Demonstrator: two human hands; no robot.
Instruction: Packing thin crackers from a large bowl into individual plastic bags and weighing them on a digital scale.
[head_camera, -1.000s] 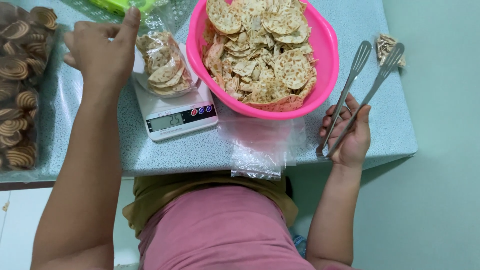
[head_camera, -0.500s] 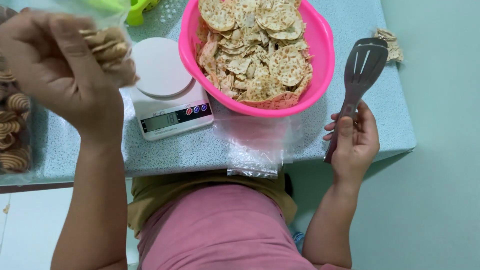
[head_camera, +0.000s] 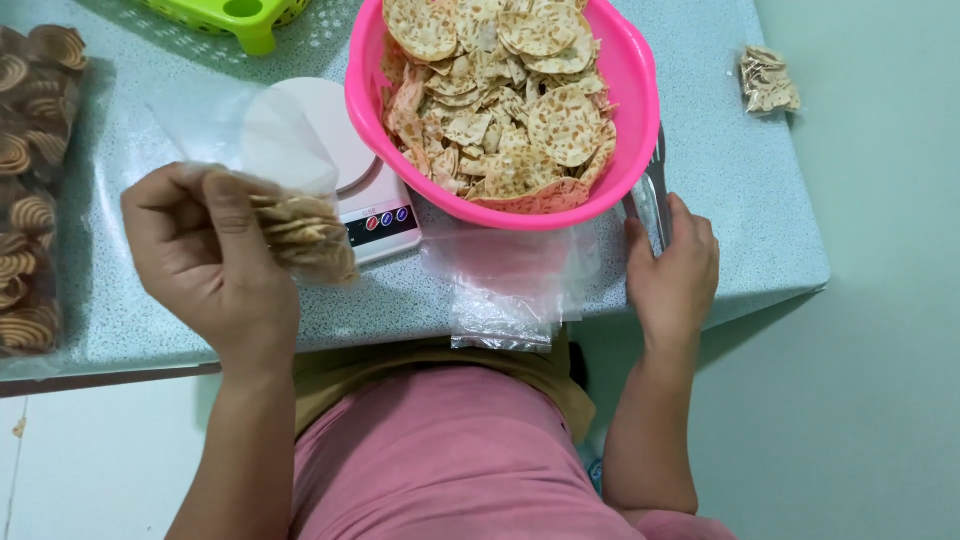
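Pink basin (head_camera: 630, 110) and green basket (head_camera: 235, 12) are cut off by the top edge. The bag of spiral crackers (head_camera: 25, 190) runs past the left edge. Metal tongs (head_camera: 650, 195) lie partly hidden behind the basin rim and under the right hand (head_camera: 675, 270). The scale (head_camera: 345, 175) display (blurred) is screened by the clear bag (head_camera: 290, 215) in the left hand (head_camera: 205, 260).

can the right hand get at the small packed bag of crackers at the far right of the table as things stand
Probably yes, once freed. The right hand holds metal tongs beside the pink bowl; the small bag lies further along the same side, with bare table between.
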